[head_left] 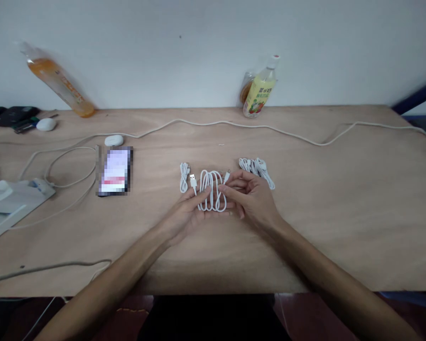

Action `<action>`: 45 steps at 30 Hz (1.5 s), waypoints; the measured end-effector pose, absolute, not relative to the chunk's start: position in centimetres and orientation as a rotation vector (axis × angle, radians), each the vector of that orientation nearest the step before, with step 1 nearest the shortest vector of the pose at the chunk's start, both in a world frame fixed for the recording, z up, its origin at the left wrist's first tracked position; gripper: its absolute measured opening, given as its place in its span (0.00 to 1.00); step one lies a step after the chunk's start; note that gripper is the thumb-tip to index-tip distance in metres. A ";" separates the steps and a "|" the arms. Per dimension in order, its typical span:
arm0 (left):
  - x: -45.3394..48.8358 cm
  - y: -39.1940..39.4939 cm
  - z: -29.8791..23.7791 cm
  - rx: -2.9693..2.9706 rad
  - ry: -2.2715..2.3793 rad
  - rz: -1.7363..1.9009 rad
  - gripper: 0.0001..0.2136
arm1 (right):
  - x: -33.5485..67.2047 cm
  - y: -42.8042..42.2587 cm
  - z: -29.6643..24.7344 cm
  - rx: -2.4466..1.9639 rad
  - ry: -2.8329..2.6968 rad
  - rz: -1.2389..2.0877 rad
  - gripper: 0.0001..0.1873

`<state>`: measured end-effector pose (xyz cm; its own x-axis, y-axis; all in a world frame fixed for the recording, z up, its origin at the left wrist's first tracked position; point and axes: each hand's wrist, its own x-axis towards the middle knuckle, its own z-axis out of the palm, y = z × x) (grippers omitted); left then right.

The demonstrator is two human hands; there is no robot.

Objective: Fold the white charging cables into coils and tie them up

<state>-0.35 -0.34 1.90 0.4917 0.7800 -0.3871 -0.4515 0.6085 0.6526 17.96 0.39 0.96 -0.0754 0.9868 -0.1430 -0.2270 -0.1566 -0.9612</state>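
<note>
A white USB cable [210, 189] folded into several loops lies between my two hands at the middle of the wooden table [305, 227]. My left hand [184, 214] grips the loops from the left, with the USB plug sticking up beside its fingers. My right hand [253, 199] pinches the loops from the right, near the cable's small plug. A small bundled white cable [184, 176] lies just left of the loops. Another coiled white cable [257, 169] lies behind my right hand.
A phone [115, 171] with a lit screen lies to the left, a white earbud case [114, 140] behind it. A long white cord [277, 130] runs across the table's back. Two drink bottles [260, 90] [58, 83] stand by the wall. White packaging [10, 199] sits far left.
</note>
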 end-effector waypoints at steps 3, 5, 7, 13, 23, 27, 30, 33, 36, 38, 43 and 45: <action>-0.4 -0.3 1.9 0.494 0.712 0.793 0.15 | 17.9 0.4 1.0 -1.107 -0.982 1.469 0.23; -0.4 -0.2 1.8 0.488 0.710 0.811 0.16 | 17.9 0.4 1.0 -1.116 -0.984 1.458 0.23; -0.4 -0.2 1.8 0.484 0.717 0.840 0.18 | 17.9 0.4 1.1 -1.132 -0.994 1.433 0.23; -0.3 -0.2 2.4 0.477 0.717 0.909 0.22 | 17.9 0.4 1.5 -1.144 -0.983 1.360 0.23; -1.1 0.5 2.5 0.443 0.606 0.813 0.20 | 18.6 0.8 1.5 -1.203 -1.013 1.252 0.18; -1.1 0.6 2.7 0.437 0.606 0.812 0.21 | 18.6 0.8 1.5 -1.171 -1.002 1.276 0.17; -1.0 0.6 3.0 0.422 0.632 0.828 0.22 | 18.6 0.8 1.4 -1.152 -0.986 1.308 0.18; -1.0 0.6 3.1 0.419 0.634 0.829 0.23 | 18.6 0.8 1.3 -1.149 -0.970 1.328 0.20; -1.0 0.7 3.1 0.424 0.618 0.828 0.23 | 18.6 0.8 1.3 -1.147 -0.959 1.336 0.21; -1.1 0.7 3.0 0.427 0.617 0.830 0.22 | 18.6 0.8 1.3 -1.146 -0.959 1.338 0.21; -1.0 0.8 3.0 0.429 0.636 0.819 0.21 | 18.6 0.9 1.3 -1.136 -0.963 1.324 0.20; -1.0 0.8 3.1 0.429 0.640 0.829 0.21 | 18.6 0.9 1.3 -1.126 -0.958 1.315 0.19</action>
